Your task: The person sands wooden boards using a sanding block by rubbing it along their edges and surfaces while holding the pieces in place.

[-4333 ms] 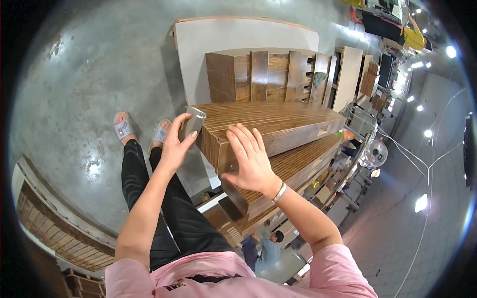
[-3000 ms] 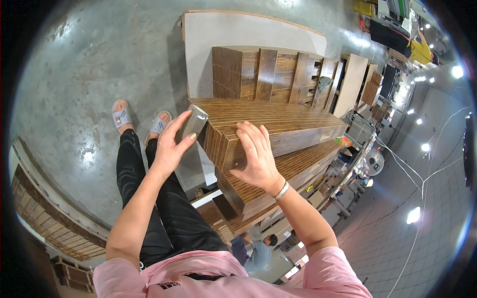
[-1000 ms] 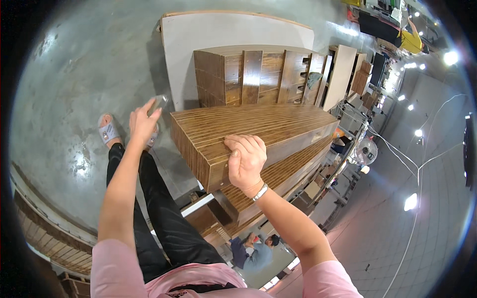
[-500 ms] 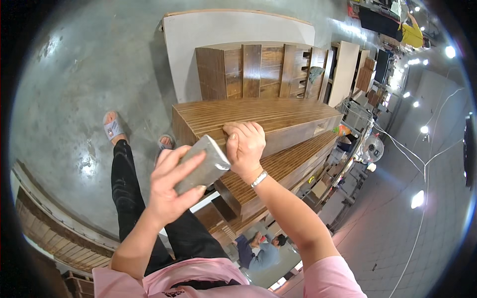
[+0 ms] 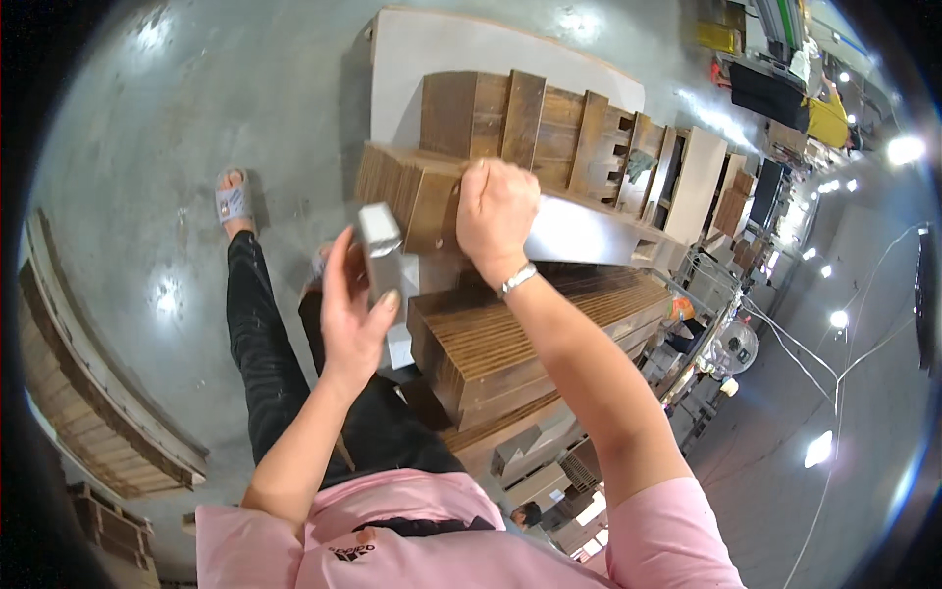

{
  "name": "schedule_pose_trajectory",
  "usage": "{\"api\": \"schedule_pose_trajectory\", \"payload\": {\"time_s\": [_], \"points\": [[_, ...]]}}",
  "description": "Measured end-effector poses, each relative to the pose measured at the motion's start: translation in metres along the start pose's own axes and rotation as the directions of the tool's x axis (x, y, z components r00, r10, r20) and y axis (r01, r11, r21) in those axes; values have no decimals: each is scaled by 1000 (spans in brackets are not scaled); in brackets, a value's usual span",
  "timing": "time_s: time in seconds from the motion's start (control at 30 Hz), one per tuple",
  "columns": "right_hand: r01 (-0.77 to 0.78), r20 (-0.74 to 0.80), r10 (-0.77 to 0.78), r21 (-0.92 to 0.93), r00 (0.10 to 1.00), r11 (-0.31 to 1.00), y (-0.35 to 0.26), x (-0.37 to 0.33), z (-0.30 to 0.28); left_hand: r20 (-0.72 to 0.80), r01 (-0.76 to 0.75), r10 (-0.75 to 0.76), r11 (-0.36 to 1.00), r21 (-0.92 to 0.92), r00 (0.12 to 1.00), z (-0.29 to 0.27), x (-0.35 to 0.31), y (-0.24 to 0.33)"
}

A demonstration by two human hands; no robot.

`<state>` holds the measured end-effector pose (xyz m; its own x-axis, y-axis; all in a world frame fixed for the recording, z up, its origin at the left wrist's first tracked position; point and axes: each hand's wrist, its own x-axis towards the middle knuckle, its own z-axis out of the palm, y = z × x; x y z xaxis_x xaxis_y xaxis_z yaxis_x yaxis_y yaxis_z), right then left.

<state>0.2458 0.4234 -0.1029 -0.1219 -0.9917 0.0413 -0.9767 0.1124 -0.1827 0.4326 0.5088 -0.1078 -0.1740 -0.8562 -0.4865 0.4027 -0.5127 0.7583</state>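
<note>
My left hand (image 5: 351,329) is closed around a grey rectangular block (image 5: 383,260) that looks like a sanding sponge, held on edge with its pale end upward. My right hand (image 5: 498,211) is curled into a grip at the upper edge of a brown wooden board (image 5: 432,211), the outermost of a stack; its fingertips are hidden. That stack of boards (image 5: 388,177) is tilted, and light glares off the board's broad face. Nearer to me lies a second stack of brown boards (image 5: 530,329), edges up in stripes. The block is apart from the boards.
Beyond the boards, more brown wooden pieces (image 5: 481,113) rest on a pale panel (image 5: 397,59). A wooden pallet-like stack (image 5: 88,363) is at the left. A fan (image 5: 731,348) stands to the right. Another person (image 5: 824,118) is at the far right.
The far stack has tipped, exposing its broad face, with my right hand raised at its edge. My left hand has drawn back from the right hand, turning the grey block on edge.
</note>
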Motion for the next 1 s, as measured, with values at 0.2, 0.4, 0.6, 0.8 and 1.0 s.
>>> {"api": "schedule_pose_trajectory", "payload": {"time_s": [0.2, 0.4, 0.6, 0.8, 1.0], "points": [[-35, -12, 35, -67, 999, 997, -9, 10, 8, 7, -317, 323, 924, 214, 946, 3, 25, -47], [-5, -59, -5, -168, 998, 986, 6, 9, 9, -8, -402, 484, 736, 544, 875, 13, 21, -33], [8, -45, -13, -107, 999, 994, -9, 8, 7, -205, 14, 118, 835, 550, 972, -35, 55, -72], [-61, -28, 59, -61, 998, 996, -5, 11, 9, -72, -349, 408, 849, 397, 910, 10, 22, -41], [-183, 48, 187, -66, 981, 981, -10, 11, 2, -78, -313, 372, 862, 399, 925, 6, 26, -39]]}}
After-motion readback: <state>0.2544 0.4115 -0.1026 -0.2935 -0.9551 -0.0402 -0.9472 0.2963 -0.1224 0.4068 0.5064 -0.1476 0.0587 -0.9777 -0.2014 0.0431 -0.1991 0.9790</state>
